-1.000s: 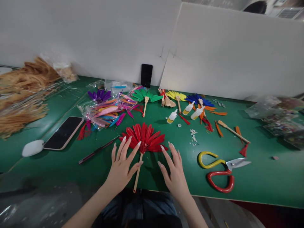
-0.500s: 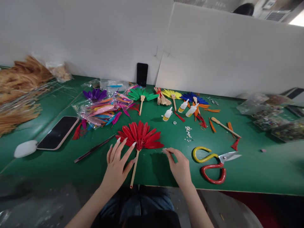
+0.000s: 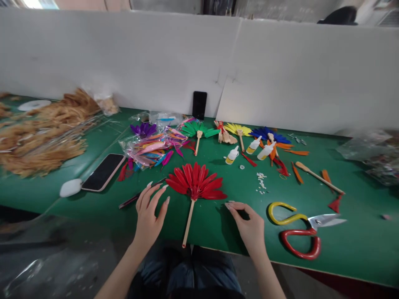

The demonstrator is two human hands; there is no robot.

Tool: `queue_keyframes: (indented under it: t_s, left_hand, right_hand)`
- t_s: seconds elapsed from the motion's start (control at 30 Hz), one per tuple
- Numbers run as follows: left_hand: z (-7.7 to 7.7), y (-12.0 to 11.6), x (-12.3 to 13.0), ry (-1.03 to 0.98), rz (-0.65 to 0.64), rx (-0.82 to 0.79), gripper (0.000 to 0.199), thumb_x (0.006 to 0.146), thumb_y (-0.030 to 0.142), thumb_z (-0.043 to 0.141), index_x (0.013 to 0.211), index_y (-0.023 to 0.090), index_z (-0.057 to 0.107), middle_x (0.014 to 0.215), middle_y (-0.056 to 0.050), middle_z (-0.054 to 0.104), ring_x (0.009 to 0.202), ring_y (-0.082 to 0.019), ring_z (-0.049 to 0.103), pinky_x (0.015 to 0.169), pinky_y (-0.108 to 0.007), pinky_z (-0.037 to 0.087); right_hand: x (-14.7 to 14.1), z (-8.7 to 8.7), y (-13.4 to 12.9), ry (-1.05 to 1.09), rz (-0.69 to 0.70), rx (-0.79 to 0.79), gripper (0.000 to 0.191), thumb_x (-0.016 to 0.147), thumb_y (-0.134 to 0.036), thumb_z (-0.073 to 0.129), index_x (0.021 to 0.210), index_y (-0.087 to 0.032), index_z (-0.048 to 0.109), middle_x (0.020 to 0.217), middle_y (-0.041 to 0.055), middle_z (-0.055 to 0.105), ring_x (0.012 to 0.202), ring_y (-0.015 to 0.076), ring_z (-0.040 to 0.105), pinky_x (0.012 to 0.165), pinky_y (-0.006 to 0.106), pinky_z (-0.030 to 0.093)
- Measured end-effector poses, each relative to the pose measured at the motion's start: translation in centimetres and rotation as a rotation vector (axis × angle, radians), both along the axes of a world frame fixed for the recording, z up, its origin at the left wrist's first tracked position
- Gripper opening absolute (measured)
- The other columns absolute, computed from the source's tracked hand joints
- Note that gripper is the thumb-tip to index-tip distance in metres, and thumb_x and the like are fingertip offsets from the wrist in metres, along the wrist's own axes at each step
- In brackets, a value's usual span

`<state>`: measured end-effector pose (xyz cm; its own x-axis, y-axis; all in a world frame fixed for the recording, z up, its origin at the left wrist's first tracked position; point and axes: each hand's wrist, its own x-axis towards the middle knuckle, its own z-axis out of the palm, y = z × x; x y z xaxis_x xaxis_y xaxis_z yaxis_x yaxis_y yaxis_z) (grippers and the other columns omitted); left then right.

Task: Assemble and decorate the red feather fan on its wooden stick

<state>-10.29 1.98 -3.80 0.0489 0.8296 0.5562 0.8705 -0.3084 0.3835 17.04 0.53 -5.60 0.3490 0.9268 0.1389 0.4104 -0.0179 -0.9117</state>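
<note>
A red feather fan (image 3: 196,185) lies on the green table in front of me, its feathers fanned away from me and its wooden handle toward the edge. My left hand (image 3: 151,211) is open left of the fan, fingers spread, apart from the handle. Partly behind those fingers lies a slim dark tool (image 3: 129,202), perhaps tweezers. To the right of the fan, my right hand (image 3: 247,220) has thumb and fingertips pinched together; whatever they hold is too small to make out. Small white beads (image 3: 261,182) are scattered beyond it.
Big scissors (image 3: 299,228) with yellow and red handles lie at right. Glue bottles (image 3: 232,155) stand behind, near green (image 3: 199,132), yellow (image 3: 239,129) and blue (image 3: 269,133) fans. Bagged feathers (image 3: 152,147), a pink-edged phone (image 3: 104,172) and straw-coloured fibre bundles (image 3: 46,145) lie left.
My left hand has moved left, off the fan, toward the slim dark tool. My right hand stays pinched beside the fan. The camera view has turned left.
</note>
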Motion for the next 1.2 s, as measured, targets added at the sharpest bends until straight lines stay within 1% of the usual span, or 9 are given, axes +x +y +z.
queue_keyframes:
  t_s: [0.13, 0.27, 0.43, 0.5, 0.57, 0.67, 0.77, 0.97, 1.2]
  left_hand:
    - [0.2, 2.0, -3.5, 0.012, 0.152, 0.062, 0.028, 0.087, 0.030, 0.050, 0.113, 0.022, 0.055, 0.110, -0.008, 0.059, 0.112, -0.025, 0.049, 0.098, -0.041, 0.034]
    - [0.7, 6.2, -8.2, -0.029, 0.301, 0.043, 0.029, 0.085, 0.036, 0.048, 0.106, 0.019, 0.059, 0.100, -0.009, 0.064, 0.097, -0.025, 0.056, 0.093, -0.042, 0.035]
    - [2.0, 12.1, -12.3, -0.132, 0.357, -0.056, 0.049, 0.080, 0.040, 0.052, 0.123, 0.015, 0.048, 0.102, -0.011, 0.063, 0.082, -0.022, 0.059, 0.084, -0.036, 0.042]
    - [2.2, 13.8, -12.7, -0.156, 0.360, -0.126, 0.059, 0.077, 0.042, 0.056, 0.128, 0.014, 0.043, 0.104, -0.012, 0.062, 0.082, -0.023, 0.059, 0.080, -0.035, 0.043]
    - [2.2, 15.0, -12.7, -0.290, 0.374, -0.227, 0.063, 0.074, 0.043, 0.059, 0.128, 0.014, 0.042, 0.101, -0.011, 0.064, 0.083, -0.024, 0.060, 0.076, -0.032, 0.044]
    - [2.1, 16.3, -12.6, -0.562, 0.413, -0.297, 0.051, 0.077, 0.041, 0.056, 0.121, 0.017, 0.047, 0.094, -0.008, 0.067, 0.076, -0.021, 0.062, 0.066, -0.028, 0.044]
    - [2.2, 17.2, -12.9, -0.700, 0.416, -0.355, 0.038, 0.079, 0.037, 0.052, 0.111, 0.015, 0.052, 0.079, -0.006, 0.068, 0.054, -0.015, 0.058, 0.051, -0.023, 0.041]
    - [2.3, 18.3, -14.4, -0.879, 0.341, -0.550, 0.031, 0.059, 0.023, 0.067, 0.087, 0.013, 0.057, 0.050, 0.003, 0.056, 0.036, -0.009, 0.047, 0.036, -0.017, 0.030]
    - [2.1, 18.7, -14.7, -0.991, 0.301, -0.593, 0.028, 0.060, 0.024, 0.068, 0.077, 0.015, 0.047, 0.062, -0.006, 0.065, 0.035, -0.008, 0.046, 0.033, -0.017, 0.025]
  right_hand:
    - [0.3, 0.3, 0.0, 0.014, 0.022, -0.106, 0.027, 0.078, -0.044, 0.057, 0.081, -0.019, 0.068, 0.087, 0.0081, 0.072, 0.087, 0.0254, 0.067, 0.078, 0.036, 0.052]
    - [0.5, 0.3, -0.2, 0.008, 0.060, -0.125, 0.030, 0.080, -0.046, 0.053, 0.084, -0.019, 0.066, 0.089, 0.0082, 0.072, 0.089, 0.0252, 0.065, 0.080, 0.035, 0.050]
    - [0.6, 0.0, -0.2, -0.002, 0.106, -0.102, 0.031, 0.083, -0.046, 0.048, 0.085, -0.020, 0.064, 0.091, 0.0077, 0.071, 0.092, 0.0245, 0.064, 0.084, 0.035, 0.047]
    - [0.5, 0.0, -0.1, 0.008, 0.100, -0.087, 0.032, 0.083, -0.047, 0.047, 0.085, -0.020, 0.064, 0.091, 0.0077, 0.071, 0.093, 0.0247, 0.063, 0.085, 0.036, 0.046]
    - [0.5, 0.0, -0.1, 0.014, 0.054, -0.090, 0.033, 0.081, -0.048, 0.050, 0.085, -0.020, 0.065, 0.091, 0.0078, 0.071, 0.093, 0.0256, 0.063, 0.085, 0.037, 0.046]
    - [0.4, 0.0, -0.3, 0.041, -0.030, -0.117, 0.033, 0.075, -0.050, 0.057, 0.082, -0.020, 0.067, 0.090, 0.0077, 0.071, 0.093, 0.0273, 0.063, 0.087, 0.039, 0.045]
    - [0.4, -0.2, -0.5, 0.086, -0.056, -0.137, 0.034, 0.069, -0.051, 0.062, 0.078, -0.019, 0.067, 0.088, 0.0076, 0.072, 0.093, 0.0277, 0.063, 0.088, 0.040, 0.044]
    - [0.6, 0.1, -0.4, 0.077, -0.100, -0.110, 0.038, 0.073, -0.055, 0.057, 0.079, -0.019, 0.066, 0.088, 0.0080, 0.072, 0.092, 0.0273, 0.064, 0.083, 0.037, 0.047]
    - [0.7, 0.2, -0.1, 0.153, -0.063, -0.094, 0.040, 0.079, -0.055, 0.048, 0.080, -0.018, 0.063, 0.086, 0.0094, 0.072, 0.091, 0.0253, 0.064, 0.087, 0.037, 0.045]
